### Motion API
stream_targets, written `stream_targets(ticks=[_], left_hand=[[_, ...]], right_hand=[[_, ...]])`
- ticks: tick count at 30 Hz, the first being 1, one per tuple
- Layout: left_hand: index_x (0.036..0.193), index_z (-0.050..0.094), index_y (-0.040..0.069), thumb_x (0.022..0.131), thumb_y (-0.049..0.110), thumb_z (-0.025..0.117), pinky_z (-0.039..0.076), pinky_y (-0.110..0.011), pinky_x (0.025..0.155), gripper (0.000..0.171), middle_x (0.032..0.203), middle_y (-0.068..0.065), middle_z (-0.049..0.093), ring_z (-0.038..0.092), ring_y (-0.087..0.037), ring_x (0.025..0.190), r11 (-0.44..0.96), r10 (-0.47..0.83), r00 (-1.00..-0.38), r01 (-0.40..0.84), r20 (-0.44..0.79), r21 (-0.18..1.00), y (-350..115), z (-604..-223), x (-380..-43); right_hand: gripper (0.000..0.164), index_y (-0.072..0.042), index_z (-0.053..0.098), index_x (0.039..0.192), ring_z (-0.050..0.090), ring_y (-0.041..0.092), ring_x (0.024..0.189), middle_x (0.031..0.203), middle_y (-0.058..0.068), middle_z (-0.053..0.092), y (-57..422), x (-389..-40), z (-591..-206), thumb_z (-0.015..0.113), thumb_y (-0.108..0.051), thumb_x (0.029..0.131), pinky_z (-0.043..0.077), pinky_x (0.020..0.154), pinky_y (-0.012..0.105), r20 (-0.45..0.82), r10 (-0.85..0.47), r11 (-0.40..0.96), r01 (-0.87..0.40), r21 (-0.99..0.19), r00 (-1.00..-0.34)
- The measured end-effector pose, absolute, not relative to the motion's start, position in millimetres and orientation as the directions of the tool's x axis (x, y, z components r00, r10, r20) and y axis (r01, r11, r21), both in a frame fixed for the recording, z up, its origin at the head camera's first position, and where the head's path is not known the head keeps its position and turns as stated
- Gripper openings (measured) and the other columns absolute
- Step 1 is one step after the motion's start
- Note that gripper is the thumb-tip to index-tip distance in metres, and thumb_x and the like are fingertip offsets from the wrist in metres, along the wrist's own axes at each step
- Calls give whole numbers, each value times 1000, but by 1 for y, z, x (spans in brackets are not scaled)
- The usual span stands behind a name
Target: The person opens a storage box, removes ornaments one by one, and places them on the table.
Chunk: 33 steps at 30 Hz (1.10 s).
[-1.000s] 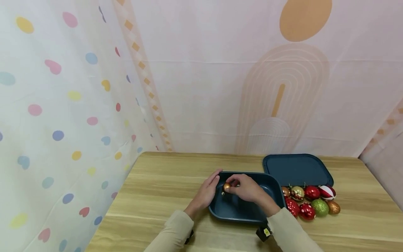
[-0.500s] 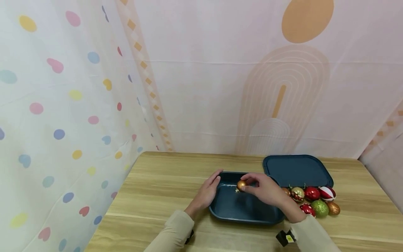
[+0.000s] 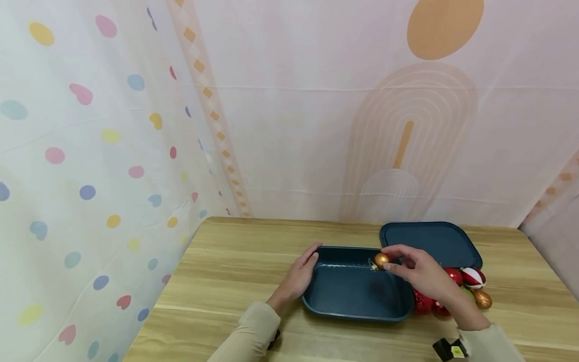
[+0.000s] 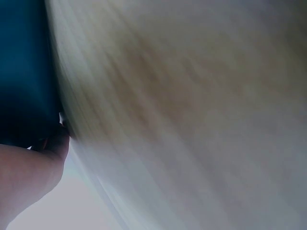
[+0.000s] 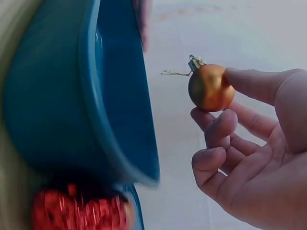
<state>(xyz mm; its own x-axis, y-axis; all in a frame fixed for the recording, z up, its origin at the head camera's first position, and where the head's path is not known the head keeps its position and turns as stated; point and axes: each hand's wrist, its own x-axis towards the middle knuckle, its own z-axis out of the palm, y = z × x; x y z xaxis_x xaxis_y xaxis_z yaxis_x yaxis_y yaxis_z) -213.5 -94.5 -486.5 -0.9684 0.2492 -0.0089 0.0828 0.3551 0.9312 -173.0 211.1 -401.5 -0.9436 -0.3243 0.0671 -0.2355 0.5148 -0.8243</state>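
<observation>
A dark blue rectangular tub (image 3: 357, 296) stands on the wooden table. My left hand (image 3: 296, 276) holds its left end, with the thumb at the rim and the fingers along the outside; the left wrist view shows only part of this hand (image 4: 31, 172) beside the blue wall. Above the tub's right part, my right hand (image 3: 420, 274) pinches a small matte gold Christmas bauble (image 3: 382, 260) between thumb and fingertips. In the right wrist view the bauble (image 5: 211, 88) has a gold cap and a thin string loop pointing away from the hand.
Right of the tub lie several baubles: red ones (image 3: 422, 303), a red-and-white striped one (image 3: 473, 277), a glittery copper one (image 3: 483, 299) and a green one partly hidden by my right hand. Behind them a flat dark blue lid (image 3: 429, 241) lies near the table's back edge.
My right hand has carried the gold bauble from the tub's left part rightward to above its right part. The left hand has stayed at the left rim.
</observation>
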Motion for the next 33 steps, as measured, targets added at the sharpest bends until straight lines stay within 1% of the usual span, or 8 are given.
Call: stream_targets(ticks=[5,7,11,18,20,25,27,33], left_hand=[[154,37,20,109,38,31,18,-50,122,49,161,1,31,23,-22,150,332,258,-966,97,8,938,-96,-486,-214],[154,37,17,110,33,31,17,-51,121,47,161,-4,31,22,-25,150,320,258,-966,97,11,942,-94,-480,-211],[153,38,13,110,28,32,17,-53,121,46,160,-9,32,23,-28,150,309,249,-968,103,24,946,-93,-479,-211],[154,38,20,109,36,34,19,-51,121,48,160,-1,34,25,-23,150,327,245,-969,112,30,938,-95,-489,-215],[154,38,20,109,37,34,20,-50,121,48,160,0,34,25,-22,149,331,248,-968,111,27,937,-95,-490,-215],[155,37,19,109,37,33,20,-49,121,49,160,1,33,25,-21,149,342,254,-967,106,17,934,-95,-489,-214],[155,36,20,109,38,33,20,-48,121,49,160,2,33,24,-20,149,344,255,-967,104,14,933,-95,-488,-213],[155,36,21,109,38,33,21,-48,121,49,160,3,33,25,-19,149,348,256,-967,105,13,932,-95,-488,-213]], right_hand=[[40,-4,60,130,57,22,67,107,14,69,234,-168,-398,66,-25,96,48,53,28,52,-286,482,-191,-855,-957],[41,-3,60,131,61,24,72,110,15,68,242,-165,-398,66,-25,97,51,55,30,62,-267,483,-189,-855,-962],[40,-3,59,131,64,20,79,114,14,67,259,-160,-397,64,-26,98,53,60,30,89,-215,514,-190,-837,-973],[42,-2,55,136,63,9,85,106,-22,64,291,-151,-400,60,-25,101,54,64,29,88,-137,521,-147,-841,-987],[41,-2,54,136,62,7,84,104,-26,62,301,-148,-402,60,-25,101,54,64,28,75,-114,510,-123,-851,-991],[34,-9,59,133,62,-4,87,104,-33,60,324,-142,-410,59,-22,101,55,65,25,68,-59,485,-88,-870,-996],[31,-14,61,131,60,-5,85,103,-35,59,333,-141,-414,58,-23,102,53,65,24,65,-29,490,-71,-869,-997],[20,-37,63,119,50,10,71,93,-29,59,359,-136,-427,58,-27,102,42,55,27,44,75,491,-1,-871,-996]])
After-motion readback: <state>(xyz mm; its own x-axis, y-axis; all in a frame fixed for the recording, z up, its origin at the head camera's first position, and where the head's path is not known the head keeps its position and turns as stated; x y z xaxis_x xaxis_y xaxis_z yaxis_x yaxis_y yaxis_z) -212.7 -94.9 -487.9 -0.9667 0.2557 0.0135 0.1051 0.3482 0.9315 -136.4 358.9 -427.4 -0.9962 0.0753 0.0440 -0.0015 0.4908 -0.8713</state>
